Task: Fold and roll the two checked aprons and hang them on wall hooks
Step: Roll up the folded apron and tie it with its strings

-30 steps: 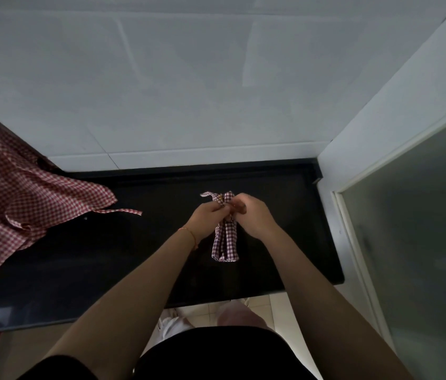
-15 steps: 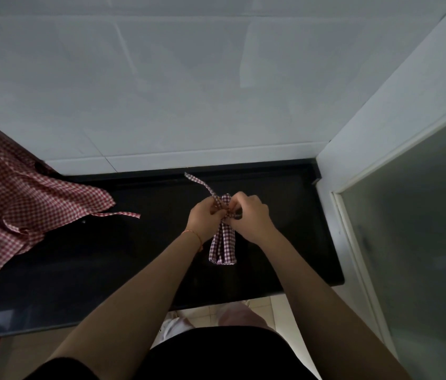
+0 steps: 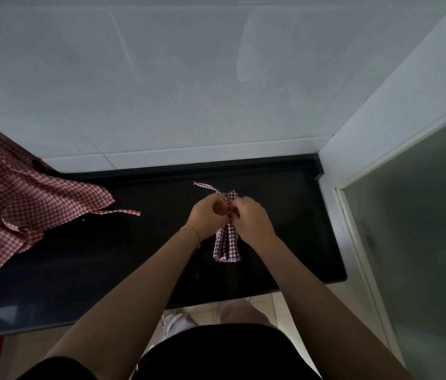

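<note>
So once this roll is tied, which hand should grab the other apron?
Probably the left hand: the unfolded apron lies at the left end of the counter, on its side; the right hand would have to cross over the rolled apron.

You have two red-and-white checked cloth aprons, one rolled apron (image 3: 226, 244) and one spread apron (image 3: 19, 198), on one black glossy counter (image 3: 106, 270), and two hands.

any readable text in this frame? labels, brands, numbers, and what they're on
None readable.
Rolled apron in both hands: check pattern only, no tag or print showing.
Spread apron at the left: check pattern only.
Black counter, white wall tiles and frosted glass panel: no markings visible.
</note>
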Demonstrator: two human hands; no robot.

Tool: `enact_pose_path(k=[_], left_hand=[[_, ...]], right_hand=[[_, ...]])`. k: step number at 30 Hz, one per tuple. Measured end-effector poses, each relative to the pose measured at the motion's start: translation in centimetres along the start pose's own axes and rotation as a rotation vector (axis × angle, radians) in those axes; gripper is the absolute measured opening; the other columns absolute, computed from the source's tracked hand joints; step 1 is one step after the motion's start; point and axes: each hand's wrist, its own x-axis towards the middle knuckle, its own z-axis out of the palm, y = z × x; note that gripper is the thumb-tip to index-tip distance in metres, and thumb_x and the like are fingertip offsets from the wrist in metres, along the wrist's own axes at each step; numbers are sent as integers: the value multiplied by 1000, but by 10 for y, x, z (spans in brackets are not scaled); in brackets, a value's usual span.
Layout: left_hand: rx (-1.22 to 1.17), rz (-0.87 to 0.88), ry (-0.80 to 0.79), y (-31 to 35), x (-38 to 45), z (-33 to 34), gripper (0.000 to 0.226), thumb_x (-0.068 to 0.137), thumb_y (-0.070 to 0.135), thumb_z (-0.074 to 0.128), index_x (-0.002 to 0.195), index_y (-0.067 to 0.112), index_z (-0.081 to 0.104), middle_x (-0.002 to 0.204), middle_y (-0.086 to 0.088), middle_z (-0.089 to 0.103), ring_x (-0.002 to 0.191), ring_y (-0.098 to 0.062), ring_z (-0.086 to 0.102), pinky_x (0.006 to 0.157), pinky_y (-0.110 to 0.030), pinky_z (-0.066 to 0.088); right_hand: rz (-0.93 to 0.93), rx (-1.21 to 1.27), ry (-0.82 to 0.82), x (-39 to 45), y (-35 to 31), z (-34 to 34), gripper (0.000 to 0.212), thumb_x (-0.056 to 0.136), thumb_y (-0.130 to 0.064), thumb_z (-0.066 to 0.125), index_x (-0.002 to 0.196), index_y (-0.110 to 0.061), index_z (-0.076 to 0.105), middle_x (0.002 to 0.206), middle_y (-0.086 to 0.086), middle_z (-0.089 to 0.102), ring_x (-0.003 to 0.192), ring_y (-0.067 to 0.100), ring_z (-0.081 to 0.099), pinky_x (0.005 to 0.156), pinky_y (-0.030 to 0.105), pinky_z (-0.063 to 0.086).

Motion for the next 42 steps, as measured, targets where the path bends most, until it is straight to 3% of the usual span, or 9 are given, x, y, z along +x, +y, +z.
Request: enact_pose_path(k=[6, 9, 12, 17, 24, 29, 34, 39, 42], left_hand=[[63, 104, 75, 1, -6, 3, 15, 90, 10, 60, 78, 18, 56, 79, 6, 59, 71, -8, 55, 64, -18, 41], [144, 119, 86, -3, -8, 5, 17, 92, 15, 59, 78, 24, 55, 78, 6, 59, 70, -7, 56, 63, -18, 40], [177, 150, 127, -6, -8, 7, 11, 92, 16, 60, 85, 24, 60, 85, 7, 61, 74, -6, 56, 65, -18, 43], [203, 203, 113, -9, -14, 9, 13, 86, 26, 69, 97, 21, 64, 93, 8, 60, 81, -5, 57, 71, -15, 45], [253, 167, 120, -5, -9, 5, 9, 86, 24, 69, 84, 20, 62, 90, 4, 57, 79, -8, 56, 66, -14, 43], [225, 62, -4, -9, -3, 8, 8, 92, 27, 61, 87, 20, 61, 89, 2, 59, 76, -8, 56, 65, -19, 45], [343, 70, -154, -24, 1, -5, 15, 98, 30, 51, 88, 21, 58, 94, 1, 57, 83, -12, 56, 79, -28, 50], [423, 59, -166, -30, 2, -17, 15, 98, 33, 51, 92, 22, 59, 96, 4, 57, 87, -12, 57, 84, -33, 52], [437, 87, -141, -17, -1, -24, 16, 98, 34, 50, 93, 22, 59, 95, 4, 57, 86, -13, 57, 83, -33, 52]], right_hand=[[-140, -184, -81, 1, -1, -5, 16, 96, -19, 55, 112, -15, 57, 113, 2, 53, 96, 14, 54, 88, 32, 49], [86, 120, -321, 10, 0, -17, 21, 101, -22, 46, 117, -16, 59, 112, 1, 57, 96, 15, 58, 85, 34, 50], [316, 436, -480, 12, 3, -25, 22, 101, -20, 48, 115, -11, 62, 90, 1, 57, 74, 11, 54, 61, 23, 40], [436, 672, -413, 8, 10, -21, 20, 99, -17, 50, 104, -8, 67, 74, 3, 54, 56, 11, 44, 52, 24, 34], [422, 864, -364, -1, 13, -23, 17, 97, -6, 54, 103, -8, 70, 98, 9, 69, 82, 17, 64, 72, 27, 51], [370, 673, -219, -4, 18, -20, 12, 94, -11, 61, 103, -12, 70, 98, 4, 70, 87, 14, 69, 75, 24, 56], [373, 350, 38, -7, 24, -13, 7, 91, -18, 65, 86, -22, 61, 90, -4, 65, 80, 7, 64, 70, 22, 50], [418, 348, 61, -10, 19, -6, 12, 91, -18, 64, 85, -25, 58, 91, -5, 63, 86, 9, 63, 86, 32, 53], [418, 407, 100, -10, 9, -17, 8, 93, -17, 62, 88, -22, 59, 92, -3, 64, 81, 8, 63, 71, 22, 48]])
